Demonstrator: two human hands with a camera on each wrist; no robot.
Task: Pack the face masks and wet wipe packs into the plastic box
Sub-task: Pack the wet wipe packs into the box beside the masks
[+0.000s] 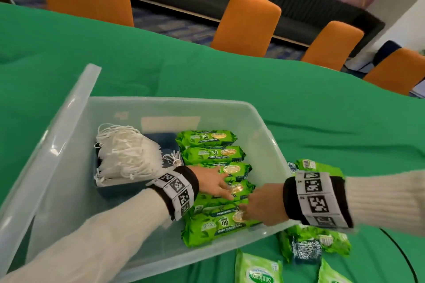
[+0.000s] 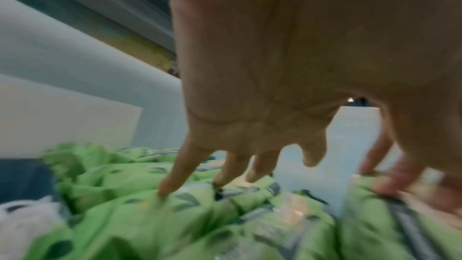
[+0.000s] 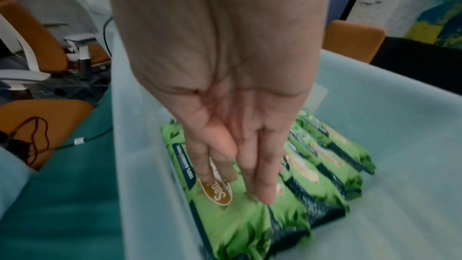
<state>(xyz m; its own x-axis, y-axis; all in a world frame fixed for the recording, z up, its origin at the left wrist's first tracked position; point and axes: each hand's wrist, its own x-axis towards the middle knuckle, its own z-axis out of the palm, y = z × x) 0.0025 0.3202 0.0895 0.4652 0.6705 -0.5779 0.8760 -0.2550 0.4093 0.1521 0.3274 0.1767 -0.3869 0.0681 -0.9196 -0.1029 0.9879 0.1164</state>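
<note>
Both hands, left hand point(image 1: 213, 182) and right hand point(image 1: 264, 207), press flat-fingered on the wet wipe packs point(image 1: 212, 154), likely settling the row snugly in the plastic box point(image 1: 262, 122).

Your plastic box point(image 1: 69, 126) sits on the table point(image 1: 299, 103). Inside, face masks point(image 1: 124, 156) at 9 o'clock, wipe-pack row point(image 1: 211, 154) at 3; loose packs point(image 1: 310, 243) outside at 4.

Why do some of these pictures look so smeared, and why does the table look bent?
Head view: mostly sharp, but the wide lens bows the green table edge, and the right hand is slightly smeared. Left wrist view: heavy blur; the wipe packs are green streaks under the left hand. Right wrist view: the fingers are fairly clear, the box wall hazy.
</note>
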